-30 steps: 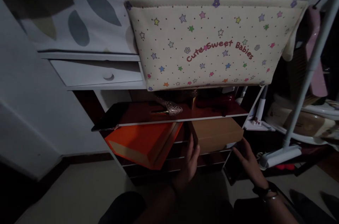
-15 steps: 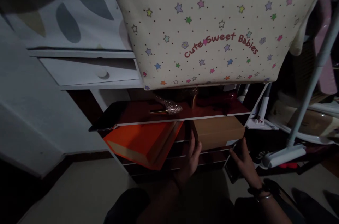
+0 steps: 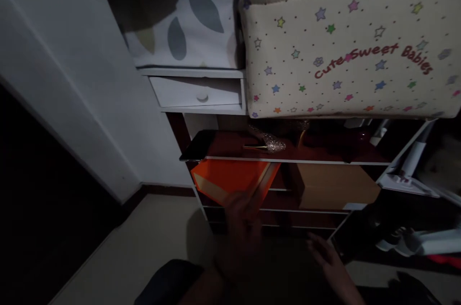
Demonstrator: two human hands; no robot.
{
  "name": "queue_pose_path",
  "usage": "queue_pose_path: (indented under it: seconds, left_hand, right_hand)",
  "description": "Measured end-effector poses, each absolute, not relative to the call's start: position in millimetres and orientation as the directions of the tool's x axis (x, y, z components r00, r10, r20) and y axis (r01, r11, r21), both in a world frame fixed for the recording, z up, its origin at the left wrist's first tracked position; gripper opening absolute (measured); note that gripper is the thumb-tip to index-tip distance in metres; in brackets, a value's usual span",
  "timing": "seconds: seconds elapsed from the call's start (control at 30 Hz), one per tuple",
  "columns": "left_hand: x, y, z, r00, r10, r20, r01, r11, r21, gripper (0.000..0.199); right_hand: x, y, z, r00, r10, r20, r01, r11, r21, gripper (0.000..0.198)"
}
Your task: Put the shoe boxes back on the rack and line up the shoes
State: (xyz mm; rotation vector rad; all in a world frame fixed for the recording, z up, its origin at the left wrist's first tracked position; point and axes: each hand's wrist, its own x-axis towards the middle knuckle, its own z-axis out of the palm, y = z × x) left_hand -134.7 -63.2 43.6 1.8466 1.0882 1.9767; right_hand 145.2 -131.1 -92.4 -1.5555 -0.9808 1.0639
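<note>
My left hand [image 3: 242, 223] is dark and blurred in front of the orange box [image 3: 230, 175], near its lower right edge; whether it touches the box I cannot tell. The orange box lies at a slant on a shelf and juts out over the front edge. To the right on the same shelf sits a brown cardboard box [image 3: 336, 185]. My right hand [image 3: 324, 254] is below and in front of that cardboard box, apart from it, with the fingers extended and nothing in them.
Glittery high heels [image 3: 275, 144] and a black flat object [image 3: 197, 145] rest on the shelf above. A cream fabric bin [image 3: 349, 69] overhangs them, beside a white drawer [image 3: 198, 93]. A pale broom-like head [image 3: 432, 242] lies at the right.
Both hands have left the cardboard box. My left hand has moved left to the orange box, and my right hand has drawn back and down. The view has turned left.
</note>
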Motion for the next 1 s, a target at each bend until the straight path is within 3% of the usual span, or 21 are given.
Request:
queue_pose_path:
  seconds: [0.07,0.17,0.27,0.33,0.5,0.67,0.77,1.0]
  left_hand:
    - [-173.6,-37.0,46.4,-0.405,0.543,0.736,0.345,-0.655,0.673,0.03]
    - [-225.3,1.1,47.9,-0.601,0.614,0.511,0.317,-0.403,0.858,0.046]
    - [-257.1,24.8,44.1,-0.575,0.777,0.256,0.18,-0.185,0.966,0.061]
    - [-264.8,32.6,39.3,-0.503,0.848,0.167,0.082,-0.146,0.986,0.062]
    - [-263.9,34.1,28.7,-0.467,0.871,0.156,0.03,-0.161,0.986,0.06]
    - [-258.9,17.9,25.2,-0.49,0.826,0.278,0.194,-0.207,0.959,0.064]
    - [-243.3,8.1,22.8,-0.446,0.854,0.267,0.21,-0.191,0.959,0.065]
    - [-190.9,1.8,17.8,-0.213,0.956,0.204,0.022,-0.204,0.979,0.065]
  right_hand:
    - [118.5,-123.8,-77.4,0.233,0.956,-0.176,0.088,-0.201,-0.976,0.075]
    - [79.1,-111.3,-53.3,0.101,0.965,-0.241,0.007,-0.243,-0.97,0.083]
    - [40.1,-98.7,-33.1,-0.05,0.956,-0.289,-0.113,-0.293,-0.949,0.099]
    - [16.0,-90.4,-22.2,-0.116,0.954,-0.276,-0.161,-0.292,-0.943,0.109]
    - [-22.1,-76.5,-4.8,-0.159,0.962,-0.22,-0.223,-0.252,-0.942,0.126]
    - [-15.1,-78.8,-3.7,-0.112,0.97,-0.216,-0.253,-0.238,-0.938,0.128]
    - [3.4,-79.0,-4.1,-0.049,0.972,-0.231,-0.276,-0.236,-0.932,0.111]
    - [39.9,-70.1,3.6,0.066,0.984,-0.167,-0.346,-0.134,-0.929,0.081]
